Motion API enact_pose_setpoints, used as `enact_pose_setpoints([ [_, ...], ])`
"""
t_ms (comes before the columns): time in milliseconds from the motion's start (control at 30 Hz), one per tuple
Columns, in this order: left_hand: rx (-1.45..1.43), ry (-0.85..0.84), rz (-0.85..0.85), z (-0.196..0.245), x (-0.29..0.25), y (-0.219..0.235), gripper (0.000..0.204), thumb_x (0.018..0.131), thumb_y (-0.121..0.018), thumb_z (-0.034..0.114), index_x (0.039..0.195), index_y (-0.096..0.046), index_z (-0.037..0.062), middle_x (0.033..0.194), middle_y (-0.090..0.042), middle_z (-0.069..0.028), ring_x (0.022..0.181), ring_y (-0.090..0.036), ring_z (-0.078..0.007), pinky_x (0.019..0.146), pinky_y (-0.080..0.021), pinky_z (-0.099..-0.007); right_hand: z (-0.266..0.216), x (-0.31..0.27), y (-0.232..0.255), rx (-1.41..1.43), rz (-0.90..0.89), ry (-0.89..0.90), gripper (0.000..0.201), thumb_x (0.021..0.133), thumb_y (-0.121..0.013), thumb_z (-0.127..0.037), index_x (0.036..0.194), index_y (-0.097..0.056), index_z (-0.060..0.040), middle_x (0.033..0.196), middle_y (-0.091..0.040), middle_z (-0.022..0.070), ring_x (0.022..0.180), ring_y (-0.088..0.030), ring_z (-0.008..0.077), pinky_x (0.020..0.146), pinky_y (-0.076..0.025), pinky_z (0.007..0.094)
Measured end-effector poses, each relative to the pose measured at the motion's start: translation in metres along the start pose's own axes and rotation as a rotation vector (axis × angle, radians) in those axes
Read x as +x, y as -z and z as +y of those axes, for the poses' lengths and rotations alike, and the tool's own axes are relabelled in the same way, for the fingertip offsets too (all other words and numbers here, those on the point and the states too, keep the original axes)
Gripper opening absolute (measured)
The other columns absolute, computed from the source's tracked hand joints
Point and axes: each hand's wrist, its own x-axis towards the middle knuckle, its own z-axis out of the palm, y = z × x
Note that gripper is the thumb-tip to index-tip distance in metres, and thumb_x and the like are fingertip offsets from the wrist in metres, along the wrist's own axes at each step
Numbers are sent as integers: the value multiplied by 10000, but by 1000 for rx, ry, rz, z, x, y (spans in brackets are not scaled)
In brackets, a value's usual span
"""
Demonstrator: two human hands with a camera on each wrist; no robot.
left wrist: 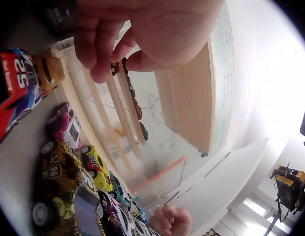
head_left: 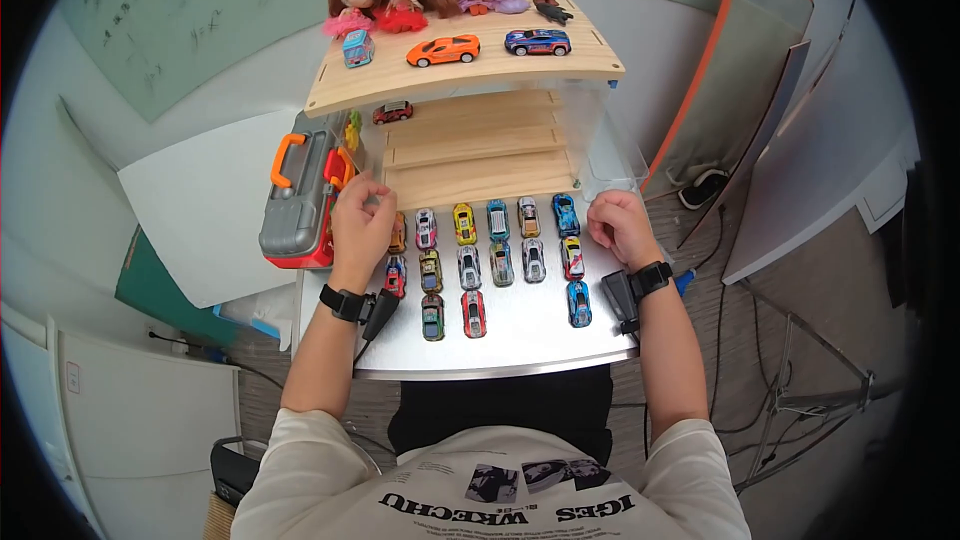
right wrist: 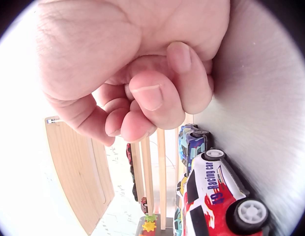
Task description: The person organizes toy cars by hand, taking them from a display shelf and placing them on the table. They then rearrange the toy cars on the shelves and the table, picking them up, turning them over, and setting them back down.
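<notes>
Toy cars stand in rows on the silver tabletop [head_left: 510, 350]. My left hand [head_left: 362, 225] is at the left end of the rows, beside an orange car [head_left: 398, 233]; its fingers hang loosely bent with nothing in them, as the left wrist view of the hand [left wrist: 147, 34] also shows. At the right end, my right hand [head_left: 622, 225] is beside a blue car [head_left: 565, 214] and a red-and-white car [head_left: 572, 258]. In the right wrist view the right hand [right wrist: 137, 73] is loosely curled, holding nothing, with the red-and-white car [right wrist: 209, 196] below it.
Behind the cars stands a wooden shelf [head_left: 480, 165], with a dark red car [head_left: 393, 112] inside. Its top board [head_left: 390, 80] bears dolls [head_left: 405, 0], an orange car [head_left: 443, 50] and other toys. A grey toolbox [head_left: 298, 195] is at left, a clear bin [head_left: 612, 168] at right.
</notes>
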Motion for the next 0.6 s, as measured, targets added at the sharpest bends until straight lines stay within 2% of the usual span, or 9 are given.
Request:
enact_pose_setpoints([
  [100, 9, -14, -7, -1, -2, 2, 134, 975, -651, 71, 1047, -634, -41, 1517, -463, -299, 626, -700, -132, 533, -531, -235, 0, 0, -2, 30, 3, 6, 209, 892, -630, -35, 687, -591, -37, 599, -567, 38, 451, -468, 99, 415, -326, 247],
  [167, -69, -1, -29, 3, -6, 1, 226, 977, -657, 75, 1162, -588, -36, 1523, -455, -288, 639, -693, -126, 545, -534, -236, 1, 0, -2, 53, 5, 6, 211, 892, -625, -27, 685, -587, -35, 596, -559, 38, 450, -465, 102, 415, -325, 248],
  [200, -74, 5, -20, 6, -9, 0, 226, 977, -657, 75, 1162, -588, -36, 1523, -455, -288, 639, -693, -126, 545, -534, -236, 1, 1, 0, 67, -2, 10, 212, 890, -621, -19, 682, -581, -32, 596, -553, 41, 450, -459, 106, 414, -321, 249],
  [267, -193, 110, -10, 11, -14, -1, 454, 948, -672, 57, 1327, -444, -47, 1508, -452, -308, 640, -698, -141, 567, -544, -259, 3, 1, 1, 74, -14, 8, 213, 888, -617, -11, 680, -575, -29, 597, -548, 43, 451, -453, 110, 414, -318, 249],
  [300, -197, 114, -3, 9, -15, -1, 454, 948, -672, 57, 1327, -444, -47, 1508, -452, -308, 640, -698, -141, 567, -544, -259, 3, 1, 1, 85, -18, 19, 213, 888, -609, -7, 680, -571, -25, 601, -549, 48, 451, -447, 114, 416, -318, 251],
  [367, -165, 2, 39, 5, -17, -1, 594, 943, -669, 48, 1409, -317, -57, 1508, -455, -319, 634, -683, -133, 555, -535, -263, 4, 2, 3, 86, -26, 28, 212, 889, -600, -3, 680, -568, -22, 605, -550, 52, 450, -441, 118, 419, -318, 253],
  [500, -235, 5, 78, 7, -20, -2, 601, 946, -659, 46, 1425, -314, -67, 1520, -450, -310, 633, -687, -139, 548, -535, -265, 6, 3, 5, 77, -31, 61, 202, 893, -587, -12, 693, -565, -19, 603, -553, 63, 450, -438, 128, 427, -327, 262],
  [600, -193, 24, 28, 8, -21, 1, 674, 976, -631, 52, 1525, -255, -52, 1572, -417, -274, 627, -664, -113, 546, -535, -265, 5, 1, 4, 56, -30, 74, 192, 895, -581, -15, 703, -567, -17, 604, -563, 76, 450, -437, 136, 432, -333, 270],
])
